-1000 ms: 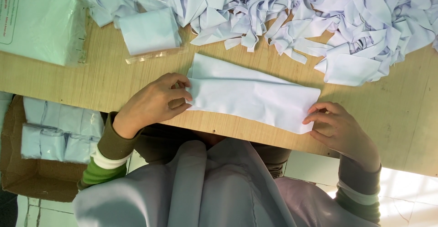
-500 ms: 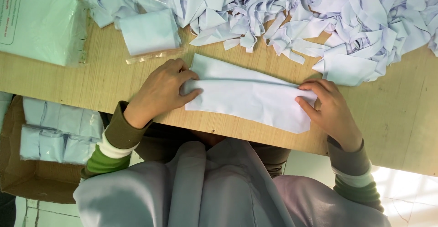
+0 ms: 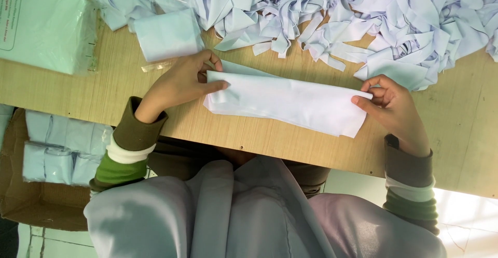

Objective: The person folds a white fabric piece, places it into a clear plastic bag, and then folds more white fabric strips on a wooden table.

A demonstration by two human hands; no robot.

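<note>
A pale white-blue piece of cloth (image 3: 288, 101) lies folded lengthwise on the wooden table (image 3: 467, 133), in front of my body. My left hand (image 3: 181, 84) pinches its left end between thumb and fingers. At the other end, my right hand (image 3: 391, 105) grips the right edge. Both hands hold the upper fold over the lower layer.
A big heap of loose white cloth strips (image 3: 363, 14) covers the table's far side. A small bagged folded cloth (image 3: 167, 35) and a large wrapped white packet (image 3: 44, 27) lie at the left. Below the table's left edge a cardboard box (image 3: 36, 201) holds bagged cloths (image 3: 67, 151).
Both hands have moved away from my body, carrying the near edge of the cloth over to the far edge, so the cloth is now narrower.
</note>
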